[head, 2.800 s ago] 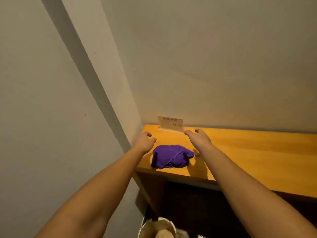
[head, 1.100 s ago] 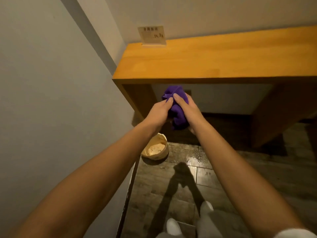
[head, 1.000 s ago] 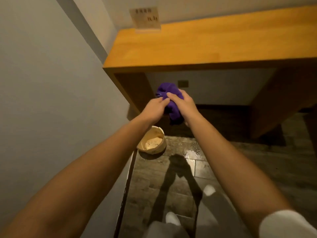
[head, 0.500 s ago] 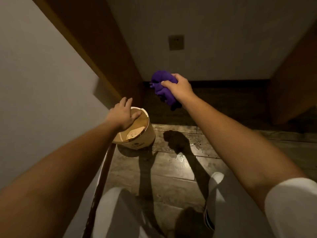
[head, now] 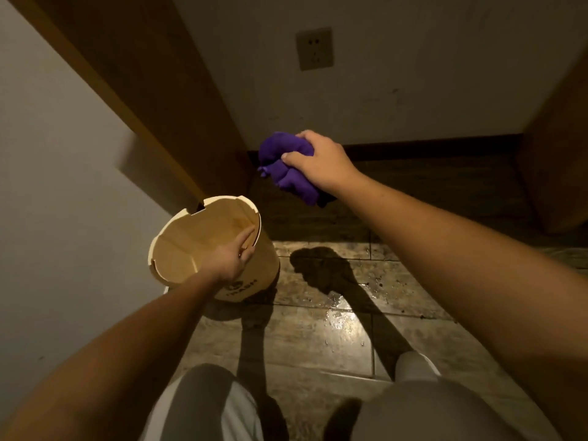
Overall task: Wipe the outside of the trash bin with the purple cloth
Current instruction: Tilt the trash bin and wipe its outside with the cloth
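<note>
Two hands apart, left hand [head: 229,260] grip clamped on trash bin [head: 254,275] rim, right hand [head: 321,162] grip bunching purple cloth [head: 286,168], wooden panel [head: 178,100] beside bin

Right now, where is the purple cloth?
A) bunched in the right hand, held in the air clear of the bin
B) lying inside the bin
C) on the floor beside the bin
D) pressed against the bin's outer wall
A: the purple cloth is bunched in the right hand, up and to the right of the trash bin, while the left hand grips the bin's rim.

Bare forearms, grey trousers [head: 203,405]
</note>
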Motion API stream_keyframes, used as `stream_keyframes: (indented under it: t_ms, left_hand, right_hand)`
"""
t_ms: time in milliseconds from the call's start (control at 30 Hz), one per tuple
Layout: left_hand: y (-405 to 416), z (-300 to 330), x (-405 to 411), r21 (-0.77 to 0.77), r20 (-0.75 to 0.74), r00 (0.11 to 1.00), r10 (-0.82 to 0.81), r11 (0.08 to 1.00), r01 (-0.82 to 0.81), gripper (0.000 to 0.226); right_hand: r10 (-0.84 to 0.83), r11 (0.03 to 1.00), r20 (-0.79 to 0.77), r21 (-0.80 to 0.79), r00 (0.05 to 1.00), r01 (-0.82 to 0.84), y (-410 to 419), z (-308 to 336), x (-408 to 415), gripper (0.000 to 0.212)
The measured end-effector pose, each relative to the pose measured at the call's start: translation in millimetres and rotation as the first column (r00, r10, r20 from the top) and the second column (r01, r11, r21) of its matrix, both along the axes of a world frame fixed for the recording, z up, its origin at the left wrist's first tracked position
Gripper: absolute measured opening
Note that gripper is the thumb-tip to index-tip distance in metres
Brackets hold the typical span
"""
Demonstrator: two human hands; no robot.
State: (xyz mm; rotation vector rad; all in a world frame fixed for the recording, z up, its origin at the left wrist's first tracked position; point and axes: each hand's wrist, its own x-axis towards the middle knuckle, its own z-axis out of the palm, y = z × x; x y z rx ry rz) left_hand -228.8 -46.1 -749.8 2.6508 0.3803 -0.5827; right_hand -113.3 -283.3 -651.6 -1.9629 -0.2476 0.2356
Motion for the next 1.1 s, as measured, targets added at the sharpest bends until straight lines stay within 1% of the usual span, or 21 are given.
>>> stream_keyframes:
  t_ms: [67, 100, 167, 233, 300, 333, 367, 433, 500, 600, 633, 700, 767, 800, 833, 900, 933, 967, 1033, 1100]
  left_hand:
    - [3, 0, 2, -0.049, -0.056, 0.998, 0.023, 0.998, -0.026, 0.041]
    - [3, 2, 2, -0.079, -0.058, 0.998, 0.020, 0.997, -0.025, 0.039]
    - [4, 9, 5, -0.118, 0.011, 1.000, 0.012, 0.993, -0.011, 0.037]
    - [5, 19, 6, -0.225, 0.111, 0.988, 0.105, 0.971, -0.078, 0.032]
    - [4, 26, 7, -0.325, 0.236, 0.948, 0.213, 0.937, -0.130, 0.027]
    - [2, 29, 6, -0.363, 0.279, 0.925, 0.258, 0.920, -0.147, 0.028]
    - [0, 30, 5, -0.408, 0.299, 0.901, 0.313, 0.896, -0.176, 0.031]
    - [-5, 30, 1, -0.490, 0.288, 0.861, 0.420, 0.837, -0.244, 0.035]
    - [-10, 24, -7, -0.539, 0.249, 0.854, 0.458, 0.798, -0.271, 0.035]
    - [-19, 7, -15, -0.575, 0.224, 0.850, 0.476, 0.769, -0.279, 0.036]
    - [-24, 2, -17, -0.599, 0.210, 0.838, 0.503, 0.744, -0.296, 0.036]
    - [-34, -6, -16, -0.679, 0.146, 0.786, 0.600, 0.639, -0.361, 0.035]
    - [-38, -9, -12, -0.755, 0.075, 0.720, 0.690, 0.511, -0.411, 0.038]
    - [-40, -9, -11, -0.780, 0.044, 0.697, 0.716, 0.460, -0.424, 0.043]
    - [-43, -7, -9, -0.792, 0.024, 0.685, 0.728, 0.432, -0.431, 0.049]
    - [-50, -3, -4, -0.796, 0.032, 0.694, 0.719, 0.438, -0.417, 0.061]
    - [-53, -1, -2, -0.797, 0.055, 0.707, 0.705, 0.457, -0.395, 0.064]
    - [-55, 0, 1, -0.796, 0.084, 0.713, 0.696, 0.478, -0.373, 0.065]
    - [-55, 1, 5, -0.777, 0.153, 0.704, 0.694, 0.524, -0.348, 0.060]
    - [-52, -1, 3, -0.735, 0.244, 0.714, 0.656, 0.605, -0.305, 0.051]
  right_hand:
    - [-0.029, 0.997, -0.057, 0.065, 0.998, 0.033, 4, -14, -3, 0.028]
    - [-0.043, 0.995, -0.084, 0.089, 0.996, 0.051, 6, -20, -5, 0.028]
    - [-0.052, 0.991, -0.118, 0.114, 0.992, 0.065, 15, -27, -8, 0.027]
    - [-0.050, 0.988, -0.138, 0.141, 0.989, 0.069, 24, -31, -9, 0.027]
    - [-0.058, 0.976, -0.148, 0.201, 0.987, 0.087, 29, -33, -8, 0.028]
    - [-0.064, 0.969, -0.140, 0.226, 0.988, 0.095, 32, -32, -8, 0.028]
    - [-0.076, 0.964, -0.124, 0.243, 0.989, 0.105, 33, -31, -8, 0.027]
    - [-0.108, 0.960, -0.079, 0.251, 0.991, 0.125, 33, -31, -8, 0.023]
    - [-0.131, 0.964, -0.058, 0.226, 0.990, 0.140, 33, -35, -11, 0.020]
    - [-0.091, 0.984, -0.070, 0.150, 0.993, 0.101, 38, -57, -22, 0.016]
    - [-0.085, 0.987, -0.074, 0.128, 0.994, 0.094, 40, -69, -26, 0.015]
    - [-0.107, 0.988, -0.065, 0.103, 0.992, 0.113, 42, -90, -33, 0.013]
    - [-0.127, 0.992, 0.019, 0.029, 0.992, 0.126, 44, -109, -38, 0.017]
    - [-0.108, 0.993, 0.073, -0.043, 0.991, 0.112, 46, -118, -44, 0.025]
    - [-0.070, 0.990, 0.116, -0.116, 0.991, 0.084, 49, -124, -52, 0.038]
    - [0.002, 0.980, 0.209, -0.196, 0.978, 0.039, 61, -131, -73, 0.060]
    - [0.019, 0.979, 0.267, -0.203, 0.964, 0.036, 69, -132, -82, 0.064]
    - [0.023, 0.978, 0.323, -0.204, 0.946, 0.046, 77, -133, -88, 0.062]
    - [0.010, 0.970, 0.403, -0.227, 0.915, 0.090, 85, -138, -92, 0.053]
    - [-0.004, 0.954, 0.416, -0.272, 0.909, 0.128, 82, -146, -87, 0.051]
